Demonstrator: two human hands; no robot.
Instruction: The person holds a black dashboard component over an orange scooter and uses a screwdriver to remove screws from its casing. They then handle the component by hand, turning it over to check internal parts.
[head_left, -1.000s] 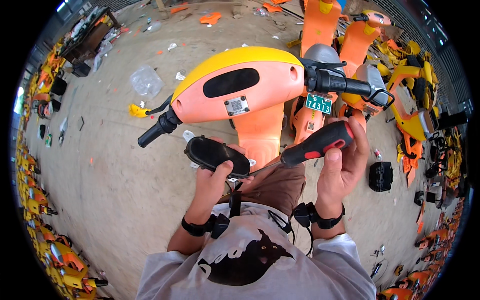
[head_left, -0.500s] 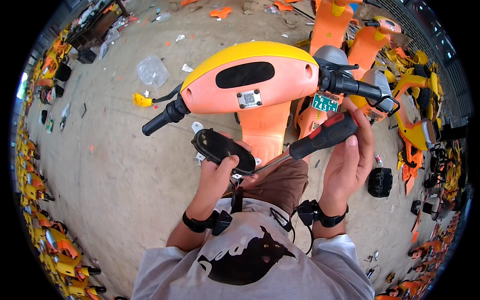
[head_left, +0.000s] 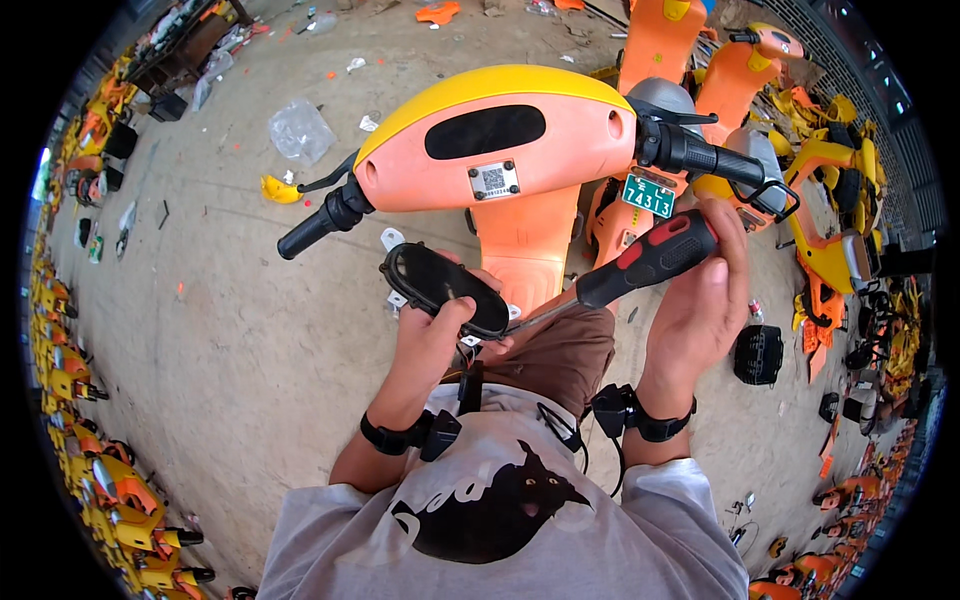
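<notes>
My left hand (head_left: 432,340) grips a black oval display unit (head_left: 440,287), thumb on its glossy face and fingers round the far side. White mounting tabs stick out at its rim, and wires hang below it. In my right hand (head_left: 700,300) is a screwdriver (head_left: 650,258) with a black and red handle, held with the palm against its butt. Its shaft slants down left to the unit's right end; whether the tip sits in a screw cannot be made out. Just beyond stands a scooter's orange and yellow handlebar cover (head_left: 500,140) with a dark oval window.
Black grips (head_left: 325,222) and brake levers reach out on both sides of the handlebar. More orange scooters (head_left: 655,50) stand at the far right. A black basket (head_left: 758,355) and a clear plastic bag (head_left: 301,131) lie on the concrete floor. Rows of yellow scooters line both sides.
The display unit has tilted slightly and sits a little higher in view. The screwdriver keeps pointing at its right end, and the right hand's fingers have shifted around the handle.
</notes>
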